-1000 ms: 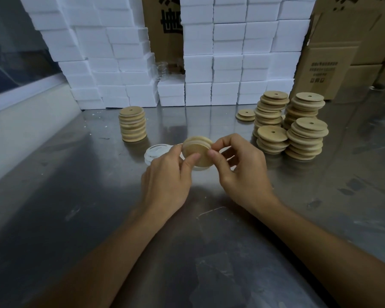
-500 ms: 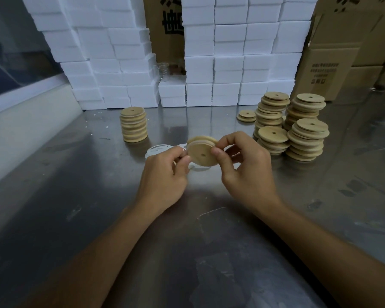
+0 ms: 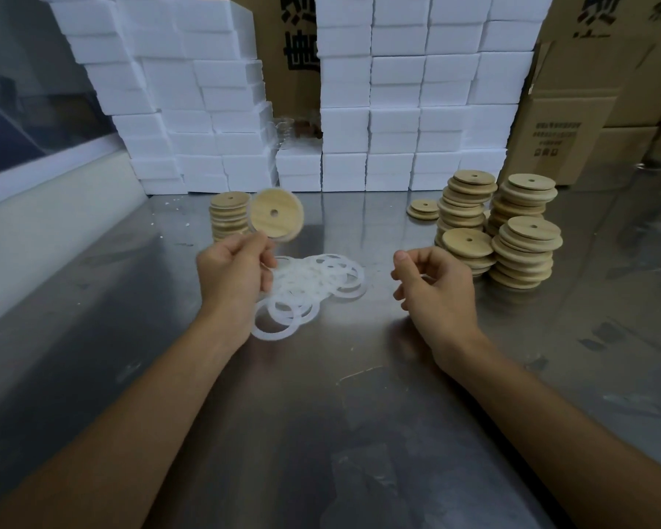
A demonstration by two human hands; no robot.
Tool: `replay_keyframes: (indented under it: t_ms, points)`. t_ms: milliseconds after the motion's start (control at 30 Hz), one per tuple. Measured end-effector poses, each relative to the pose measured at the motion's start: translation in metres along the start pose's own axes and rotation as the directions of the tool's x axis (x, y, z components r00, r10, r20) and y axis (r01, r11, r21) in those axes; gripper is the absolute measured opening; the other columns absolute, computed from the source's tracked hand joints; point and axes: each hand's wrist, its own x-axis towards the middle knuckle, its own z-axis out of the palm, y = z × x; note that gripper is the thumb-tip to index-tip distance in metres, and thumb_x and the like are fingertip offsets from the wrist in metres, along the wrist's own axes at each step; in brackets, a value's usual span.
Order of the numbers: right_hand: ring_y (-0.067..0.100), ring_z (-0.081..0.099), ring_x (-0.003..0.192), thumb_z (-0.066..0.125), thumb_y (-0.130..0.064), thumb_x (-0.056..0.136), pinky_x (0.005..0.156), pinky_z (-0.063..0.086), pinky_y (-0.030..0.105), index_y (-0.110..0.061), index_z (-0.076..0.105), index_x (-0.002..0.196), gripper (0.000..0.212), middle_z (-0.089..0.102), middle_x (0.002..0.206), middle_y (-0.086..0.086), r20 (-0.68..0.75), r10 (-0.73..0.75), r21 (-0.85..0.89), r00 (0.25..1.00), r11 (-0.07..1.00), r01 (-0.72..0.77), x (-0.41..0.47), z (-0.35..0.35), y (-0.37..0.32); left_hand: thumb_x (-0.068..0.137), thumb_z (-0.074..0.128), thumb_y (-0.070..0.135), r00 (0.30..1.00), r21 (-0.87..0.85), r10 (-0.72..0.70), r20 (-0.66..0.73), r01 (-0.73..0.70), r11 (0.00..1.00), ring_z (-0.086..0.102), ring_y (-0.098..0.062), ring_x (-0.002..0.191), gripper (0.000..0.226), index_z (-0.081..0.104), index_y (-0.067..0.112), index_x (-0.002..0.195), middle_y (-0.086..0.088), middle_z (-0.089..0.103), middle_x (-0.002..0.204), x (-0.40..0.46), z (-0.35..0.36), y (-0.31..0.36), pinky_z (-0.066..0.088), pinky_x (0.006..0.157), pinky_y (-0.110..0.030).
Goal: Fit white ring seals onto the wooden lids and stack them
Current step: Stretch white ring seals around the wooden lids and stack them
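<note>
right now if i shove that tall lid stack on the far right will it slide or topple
Probably topple or shed lids. The tall lid stack is built of loose discs sitting visibly offset, so the column already looks uneven. The steel table looks smooth, so a low push might slide it, but a high one likely scatters the top lids.
</note>
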Motion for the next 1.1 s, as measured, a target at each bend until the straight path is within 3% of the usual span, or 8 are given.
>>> replay_keyframes:
  t_ms: [267, 467, 767, 1100]
  points:
    - [0.006, 0.060, 0.058, 0.064, -0.025, 0.094, 0.052, 0.046, 0.015, -0.012, 0.065, 0.087, 0.015, 0.069, 0.074, 0.004, 0.021, 0.034, 0.020, 0.999, 0.999, -0.034, 0.001, 0.001, 0.002, 0.086, 0.058, 0.006, 0.984, -0.159, -0.123, -0.130, 0.102, 0.982, 0.036, -0.009, 0.031, 0.025, 0.056, 0.011, 0.062, 0.005, 0.054, 0.043, 0.057, 0.006, 0.033, 0.025, 0.033, -0.011]
    - [0.008, 0.058, 0.054, 0.066, -0.023, 0.093, 0.054, 0.048, 0.022, -0.011, 0.065, 0.083, 0.016, 0.069, 0.066, 0.005, 0.039, 0.040, 0.024, 0.998, 0.999, -0.041, 0.000, 0.001, 0.000, 0.089, 0.054, 0.011, 0.971, -0.047, -0.201, -0.126, 0.197, 0.979, 0.036, -0.011, 0.044, 0.024, 0.051, 0.016, 0.066, 0.002, 0.053, 0.069, 0.097, -0.002, 0.027, 0.021, 0.029, -0.010]
    - [0.009, 0.059, 0.054, 0.067, -0.024, 0.092, 0.058, 0.052, 0.027, -0.012, 0.066, 0.080, 0.016, 0.068, 0.064, 0.004, 0.064, 0.033, 0.001, 0.997, 0.999, -0.033, -0.001, 0.002, -0.003, 0.084, 0.054, 0.005, 0.961, 0.021, -0.244, -0.131, 0.249, 0.968, 0.036, -0.012, 0.047, 0.023, 0.048, 0.016, 0.064, 0.001, 0.051, 0.068, 0.111, -0.008, 0.022, 0.020, 0.030, -0.009]
    - [0.006, 0.057, 0.050, 0.068, -0.022, 0.092, 0.052, 0.050, 0.020, -0.008, 0.066, 0.081, 0.017, 0.066, 0.062, 0.005, 0.054, 0.036, 0.033, 0.998, 0.999, -0.038, -0.002, 0.001, -0.003, 0.090, 0.049, 0.011, 0.954, 0.096, -0.284, -0.100, 0.294, 0.951, 0.037, -0.009, 0.050, 0.022, 0.049, 0.018, 0.069, 0.005, 0.050, 0.070, 0.113, -0.009, 0.020, 0.017, 0.029, -0.012]
